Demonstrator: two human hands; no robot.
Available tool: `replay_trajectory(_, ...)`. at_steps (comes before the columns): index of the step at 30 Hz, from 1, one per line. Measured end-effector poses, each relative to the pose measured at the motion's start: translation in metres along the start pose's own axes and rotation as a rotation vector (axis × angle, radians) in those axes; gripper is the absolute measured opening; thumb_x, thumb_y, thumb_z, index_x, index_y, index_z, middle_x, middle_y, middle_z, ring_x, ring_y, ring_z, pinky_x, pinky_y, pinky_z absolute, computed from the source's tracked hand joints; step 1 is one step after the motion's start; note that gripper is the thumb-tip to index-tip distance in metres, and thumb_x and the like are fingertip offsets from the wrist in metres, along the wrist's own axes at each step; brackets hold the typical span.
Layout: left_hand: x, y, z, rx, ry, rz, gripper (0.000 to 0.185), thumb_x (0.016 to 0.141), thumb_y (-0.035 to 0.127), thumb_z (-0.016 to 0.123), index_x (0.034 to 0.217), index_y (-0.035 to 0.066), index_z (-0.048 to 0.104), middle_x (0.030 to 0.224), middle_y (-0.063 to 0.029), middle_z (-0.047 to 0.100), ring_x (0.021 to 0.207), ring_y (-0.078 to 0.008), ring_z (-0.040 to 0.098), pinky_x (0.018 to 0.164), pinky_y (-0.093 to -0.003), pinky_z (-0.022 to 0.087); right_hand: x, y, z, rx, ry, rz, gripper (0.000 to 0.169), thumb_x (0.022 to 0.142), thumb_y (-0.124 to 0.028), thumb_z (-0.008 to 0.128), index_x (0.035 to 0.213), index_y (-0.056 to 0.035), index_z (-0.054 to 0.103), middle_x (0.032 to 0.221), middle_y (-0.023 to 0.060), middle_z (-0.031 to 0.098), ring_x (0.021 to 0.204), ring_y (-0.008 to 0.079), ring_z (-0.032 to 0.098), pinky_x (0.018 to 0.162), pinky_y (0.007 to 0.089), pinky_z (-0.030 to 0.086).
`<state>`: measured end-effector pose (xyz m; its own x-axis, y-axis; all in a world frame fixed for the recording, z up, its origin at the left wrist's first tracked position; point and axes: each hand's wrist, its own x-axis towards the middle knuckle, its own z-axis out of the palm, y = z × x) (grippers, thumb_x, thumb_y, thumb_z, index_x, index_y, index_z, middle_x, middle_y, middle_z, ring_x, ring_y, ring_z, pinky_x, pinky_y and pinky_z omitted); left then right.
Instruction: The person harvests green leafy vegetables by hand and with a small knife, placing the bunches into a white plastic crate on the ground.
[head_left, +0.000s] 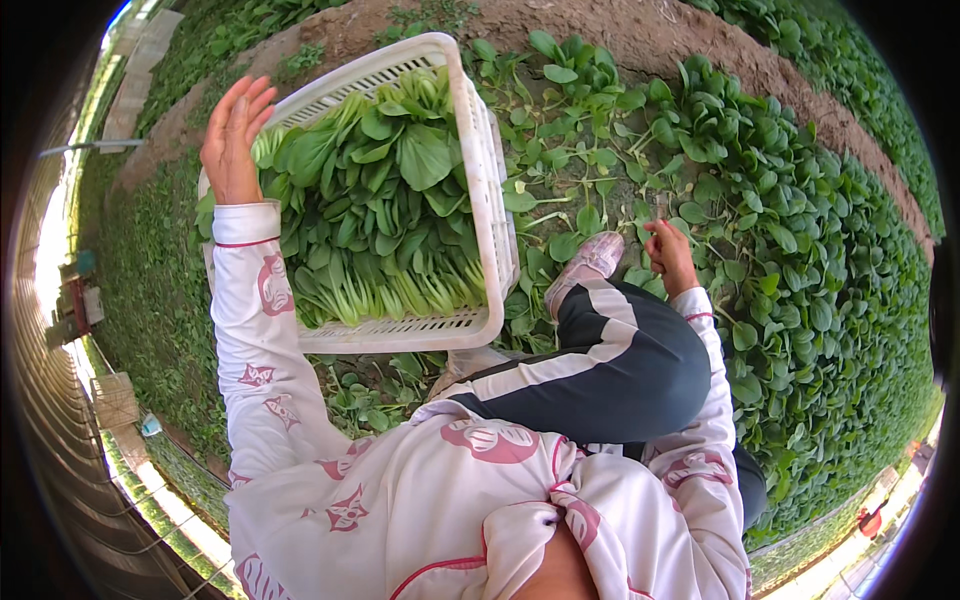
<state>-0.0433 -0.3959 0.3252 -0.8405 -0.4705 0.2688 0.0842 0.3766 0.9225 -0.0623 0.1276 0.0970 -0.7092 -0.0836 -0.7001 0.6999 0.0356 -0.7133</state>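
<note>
My left hand (234, 142) is raised at the left side of a white plastic crate (491, 225), its fingers extended and nothing in them. Whether it touches the crate's rim cannot be told. Bunches of leafy greens (375, 202), like bok choy, fill the crate, with pale stalks along the near and far sides and dark leaves in the middle. My right hand (671, 255) is low over the soil beside my right shoe, its fingers curled. A thin, faint shape shows past its fingertips, too blurred to name. Rooted greens (795, 247) grow just right of this hand.
My bent knee (660, 375) lies between the crate and my right arm. Loose leaves and cut stems (555, 199) litter the soil right of the crate. A bare soil ridge (517, 19) curves behind. Ribbed sheeting (45, 375) lines the far left.
</note>
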Motion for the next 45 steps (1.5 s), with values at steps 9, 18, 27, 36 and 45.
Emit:
replay_trajectory(9,-0.044,-0.063,0.418,0.820,-0.985,0.271,0.036,0.090,0.021,0.055,0.125,0.011,0.056,0.129,-0.0086,0.057,0.107,-0.0272,0.061,0.090,-0.0399,0.049,0.100,0.040,0.059,-0.028,-0.018,-0.136,0.031,0.095,-0.029,0.048,0.105,-0.0023,0.059,0.062,0.0075,0.057,0.047,0.0140,0.050,0.046,0.0296,0.040)
replay_trajectory(18,-0.052,-0.207,0.444,0.994,-0.633,0.217,0.039,0.088,0.009,0.054,0.126,0.018,0.054,0.140,-0.0030,0.041,0.101,-0.0358,0.060,0.085,-0.0453,0.050,0.152,0.052,0.033,-0.074,0.101,-0.335,0.034,0.098,-0.034,0.044,0.103,-0.0047,0.061,0.059,0.0013,0.051,0.052,0.0102,0.046,0.051,0.0266,0.037)
replay_trajectory(27,-0.044,-0.229,0.438,0.775,-0.414,0.285,0.023,0.077,0.008,0.071,0.099,0.007,0.065,0.102,-0.0110,0.057,0.090,-0.0343,0.061,0.077,-0.0416,0.050,0.231,0.016,0.085,-0.410,0.239,-0.520,0.032,0.096,-0.029,0.043,0.101,-0.0015,0.059,0.090,0.0261,0.064,0.088,0.0445,0.060,0.079,0.0514,0.046)
replay_trajectory(36,-0.045,-0.252,0.441,0.488,-0.399,0.040,0.016,0.078,-0.007,0.065,0.093,-0.002,0.067,0.094,-0.0082,0.059,0.067,-0.0191,0.067,0.056,-0.0290,0.054,0.245,0.005,0.099,-0.486,0.220,-0.368,0.033,0.095,-0.027,0.043,0.101,0.0001,0.060,0.095,0.0263,0.065,0.092,0.0443,0.061,0.083,0.0497,0.047)
replay_trajectory(45,-0.053,-0.249,0.444,0.400,-0.416,-0.030,0.014,0.078,-0.009,0.063,0.091,-0.003,0.066,0.095,-0.0069,0.059,0.068,-0.0174,0.067,0.056,-0.0256,0.053,0.287,0.007,0.090,-0.476,0.045,-0.311,0.037,0.093,-0.030,0.046,0.100,0.0018,0.065,0.101,0.0266,0.064,0.096,0.0436,0.060,0.085,0.0469,0.047)
